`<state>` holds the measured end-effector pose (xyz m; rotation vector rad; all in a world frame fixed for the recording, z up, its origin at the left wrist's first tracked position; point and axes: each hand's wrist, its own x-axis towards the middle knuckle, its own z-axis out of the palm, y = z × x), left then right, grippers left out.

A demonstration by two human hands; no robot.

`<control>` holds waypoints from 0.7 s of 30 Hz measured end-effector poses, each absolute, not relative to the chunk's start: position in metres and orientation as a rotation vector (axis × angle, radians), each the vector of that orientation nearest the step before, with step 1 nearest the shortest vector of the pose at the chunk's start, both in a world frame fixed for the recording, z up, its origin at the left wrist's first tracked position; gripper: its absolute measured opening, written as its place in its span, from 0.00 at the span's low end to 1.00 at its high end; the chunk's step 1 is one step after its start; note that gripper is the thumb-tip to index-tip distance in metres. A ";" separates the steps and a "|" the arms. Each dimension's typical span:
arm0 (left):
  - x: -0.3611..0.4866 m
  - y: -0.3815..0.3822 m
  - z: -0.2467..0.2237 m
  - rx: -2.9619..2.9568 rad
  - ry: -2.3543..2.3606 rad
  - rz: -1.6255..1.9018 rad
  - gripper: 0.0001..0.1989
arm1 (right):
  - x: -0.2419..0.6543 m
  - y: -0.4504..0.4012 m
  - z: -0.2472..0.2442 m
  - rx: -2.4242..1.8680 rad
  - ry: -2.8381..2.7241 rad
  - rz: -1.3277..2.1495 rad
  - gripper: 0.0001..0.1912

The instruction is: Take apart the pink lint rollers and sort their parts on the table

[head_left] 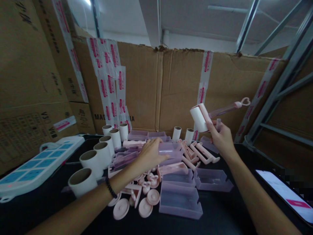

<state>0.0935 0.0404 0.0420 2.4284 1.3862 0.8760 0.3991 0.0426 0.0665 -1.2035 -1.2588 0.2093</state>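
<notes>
My right hand (221, 137), raised at the right, grips a lint roller (201, 118) with a white roll and pink frame; a translucent handle ending in a heart-shaped loop (245, 101) sticks out beyond it. Among the parts in the middle, my left hand (154, 151) has its fingers around a translucent purple cover (170, 150). More purple covers (179, 199) lie in front of it and to the right. Pink frames (201, 153) rest right of my left hand, and round pink caps (121, 209) lie below my left wrist.
White rolls (83, 182) stand in a row at the left, and two more (176, 133) stand at the back. A power strip (44, 160) lies far left, a lit phone (286, 195) far right. Cardboard walls (144, 81) enclose the black table (220, 215).
</notes>
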 end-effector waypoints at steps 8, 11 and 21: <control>0.100 0.029 0.056 2.362 1.232 1.187 0.27 | 0.379 0.032 0.074 -1.104 -1.330 0.358 0.26; 0.107 0.019 0.074 2.060 1.017 1.420 0.27 | 0.365 0.013 0.085 -1.081 -1.466 0.563 0.25; 0.105 0.005 0.098 1.574 0.723 1.175 0.18 | 0.351 -0.013 0.100 -1.045 -1.958 0.470 0.22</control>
